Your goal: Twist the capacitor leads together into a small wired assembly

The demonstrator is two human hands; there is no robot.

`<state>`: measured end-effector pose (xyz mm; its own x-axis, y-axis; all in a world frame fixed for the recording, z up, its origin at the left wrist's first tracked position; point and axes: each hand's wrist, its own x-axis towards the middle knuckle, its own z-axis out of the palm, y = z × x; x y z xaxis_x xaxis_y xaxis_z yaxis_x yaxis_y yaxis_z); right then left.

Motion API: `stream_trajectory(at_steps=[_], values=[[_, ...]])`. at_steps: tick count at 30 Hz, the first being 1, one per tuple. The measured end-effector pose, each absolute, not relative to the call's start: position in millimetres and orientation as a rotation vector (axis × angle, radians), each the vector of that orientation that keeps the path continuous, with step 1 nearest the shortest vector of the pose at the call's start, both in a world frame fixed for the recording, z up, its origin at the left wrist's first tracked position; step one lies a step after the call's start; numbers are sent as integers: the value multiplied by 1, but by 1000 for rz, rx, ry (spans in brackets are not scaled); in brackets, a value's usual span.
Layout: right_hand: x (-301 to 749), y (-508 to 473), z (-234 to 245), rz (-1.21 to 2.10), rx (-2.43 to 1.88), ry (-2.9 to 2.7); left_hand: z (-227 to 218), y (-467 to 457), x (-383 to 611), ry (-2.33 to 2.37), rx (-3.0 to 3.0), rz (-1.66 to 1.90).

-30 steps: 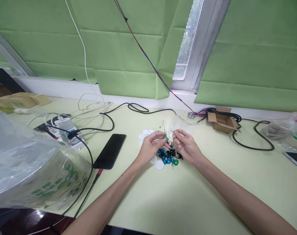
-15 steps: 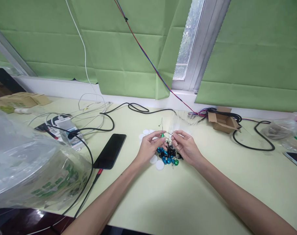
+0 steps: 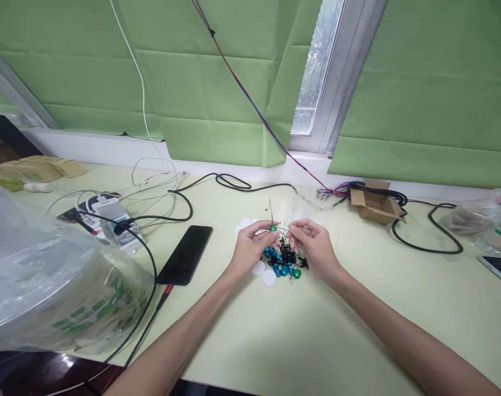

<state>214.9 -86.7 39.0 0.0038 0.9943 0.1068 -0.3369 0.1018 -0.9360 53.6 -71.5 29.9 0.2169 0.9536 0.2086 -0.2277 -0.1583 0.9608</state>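
Observation:
Over a small pile of parts, my left hand (image 3: 254,245) pinches a shiny green bead-like piece (image 3: 273,227). A thin bent wire (image 3: 270,212) rises from that piece and ends in a tiny ball. Close beside it, my right hand (image 3: 312,245) is closed in a pinch on a thin metal pin (image 3: 284,229) that points toward the green piece; whether they touch I cannot tell. Below both hands lie blue metallic pieces (image 3: 284,270), black clip-like parts (image 3: 288,254) and another green piece (image 3: 297,273). Several white discs (image 3: 269,278) rest around the pile.
A black phone (image 3: 186,255) lies to the left, near a power strip (image 3: 110,214) with tangled cables. A large clear plastic bag (image 3: 69,275) fills the left side. An open cardboard box (image 3: 377,203) stands at the back right, and another phone (image 3: 500,269) sits by the right edge.
The green piece and its wire in my left hand have shifted slightly left. The pin in my right hand has changed its angle a little.

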Motion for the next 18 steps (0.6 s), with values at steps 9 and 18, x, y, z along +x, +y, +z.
stream_trajectory(at_steps=[9,18], values=[[214,-87,41,1187,-928,-1097,32,-72,55,773,1298,1252],[215,-91,44,1044,-968,-1190,26,-70,57,770,1365,1348]])
